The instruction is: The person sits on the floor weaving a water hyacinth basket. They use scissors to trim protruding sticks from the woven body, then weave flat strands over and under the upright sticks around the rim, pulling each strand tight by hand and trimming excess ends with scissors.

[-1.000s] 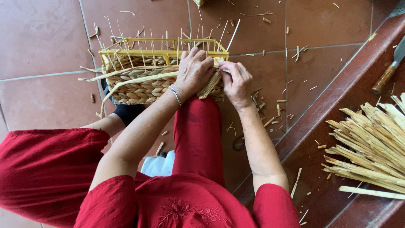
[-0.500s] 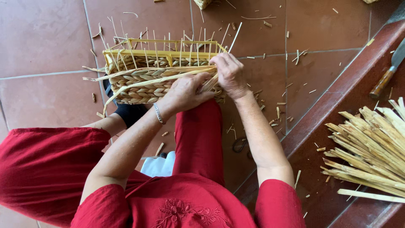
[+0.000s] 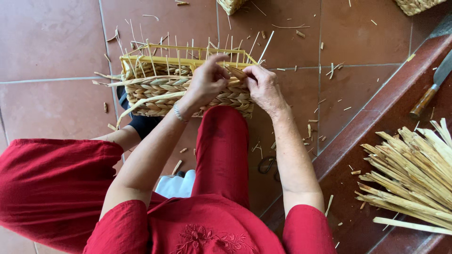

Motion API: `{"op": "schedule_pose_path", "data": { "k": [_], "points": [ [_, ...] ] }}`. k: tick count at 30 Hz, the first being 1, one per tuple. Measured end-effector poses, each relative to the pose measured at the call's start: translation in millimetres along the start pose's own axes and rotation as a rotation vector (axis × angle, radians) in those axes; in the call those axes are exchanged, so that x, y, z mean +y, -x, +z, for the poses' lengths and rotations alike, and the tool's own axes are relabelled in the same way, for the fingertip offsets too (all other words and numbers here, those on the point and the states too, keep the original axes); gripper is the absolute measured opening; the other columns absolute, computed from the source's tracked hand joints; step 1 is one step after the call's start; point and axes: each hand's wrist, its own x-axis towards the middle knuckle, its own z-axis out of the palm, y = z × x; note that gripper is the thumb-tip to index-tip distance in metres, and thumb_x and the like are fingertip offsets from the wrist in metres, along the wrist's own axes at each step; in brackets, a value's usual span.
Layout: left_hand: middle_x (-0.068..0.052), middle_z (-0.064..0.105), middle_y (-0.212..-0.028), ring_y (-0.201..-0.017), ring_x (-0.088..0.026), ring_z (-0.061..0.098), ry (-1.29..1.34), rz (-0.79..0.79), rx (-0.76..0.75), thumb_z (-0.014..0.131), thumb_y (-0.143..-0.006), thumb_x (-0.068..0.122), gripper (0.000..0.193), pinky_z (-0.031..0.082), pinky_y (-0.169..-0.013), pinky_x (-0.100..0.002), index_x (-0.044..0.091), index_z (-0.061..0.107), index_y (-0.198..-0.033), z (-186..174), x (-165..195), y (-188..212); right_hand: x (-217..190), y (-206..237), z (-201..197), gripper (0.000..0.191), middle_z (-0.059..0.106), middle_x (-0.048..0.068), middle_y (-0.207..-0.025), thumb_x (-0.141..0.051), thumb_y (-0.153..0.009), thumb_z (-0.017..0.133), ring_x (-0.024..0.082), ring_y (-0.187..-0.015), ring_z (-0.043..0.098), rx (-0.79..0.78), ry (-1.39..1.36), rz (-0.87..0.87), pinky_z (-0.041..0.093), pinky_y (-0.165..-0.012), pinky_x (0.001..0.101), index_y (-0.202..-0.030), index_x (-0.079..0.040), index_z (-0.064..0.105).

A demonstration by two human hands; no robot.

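A half-woven rectangular basket of braided straw on a yellow wire frame rests against my red-trousered knee. My left hand lies over the basket's near wall, fingers pinched on a straw strand at the top edge. My right hand sits at the basket's right corner, fingers closed on the same strand. A loose flat strand curves off the left side.
A bundle of dried straw lies on the dark red step at right, with a wooden-handled knife above it. Scissors lie on the tile floor by my right forearm. Straw scraps are scattered about. Other woven baskets peek in at the top.
My left hand has moved from the basket's front wall up to the top edge beside my right hand. Both hands now pinch the strand at the right corner.
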Motion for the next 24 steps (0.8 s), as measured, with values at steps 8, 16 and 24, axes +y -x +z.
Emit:
{"op": "schedule_pose_path", "data": {
  "k": [8,16,24],
  "points": [
    [-0.018,0.071,-0.073,-0.070,-0.033,0.071,-0.662,0.182,0.047,0.074,-0.080,0.010,0.034,0.057,-0.065,-0.044,0.003,0.072,-0.114,16,5,-35,9,-1,4,0.014,0.074,0.014,-0.097,0.000,-0.097,0.065,0.022,-0.088,0.074,0.010,-0.005,0.065,0.057,-0.076,0.0360,-0.111,-0.003,0.067],
    [-0.013,0.074,-0.078,-0.068,-0.022,0.076,-0.381,0.111,0.051,0.075,-0.091,0.014,0.008,0.059,-0.062,-0.036,0.006,0.073,-0.090,15,-5,16,11,1,14,0.018,0.073,0.012,-0.102,0.002,-0.094,0.068,0.026,-0.090,0.073,0.112,0.062,-0.066,0.058,-0.077,0.0354,-0.109,-0.006,0.071],
    [-0.011,0.075,-0.103,-0.086,-0.027,0.074,-0.485,0.385,0.052,0.078,-0.085,0.012,0.026,0.060,-0.074,-0.038,0.011,0.073,-0.110,-5,-2,24,10,-4,25,0.009,0.073,0.009,-0.090,0.000,-0.085,0.075,0.028,-0.089,0.069,0.134,0.227,-0.183,0.057,-0.079,0.0397,-0.091,-0.006,0.072]
  ]
}}
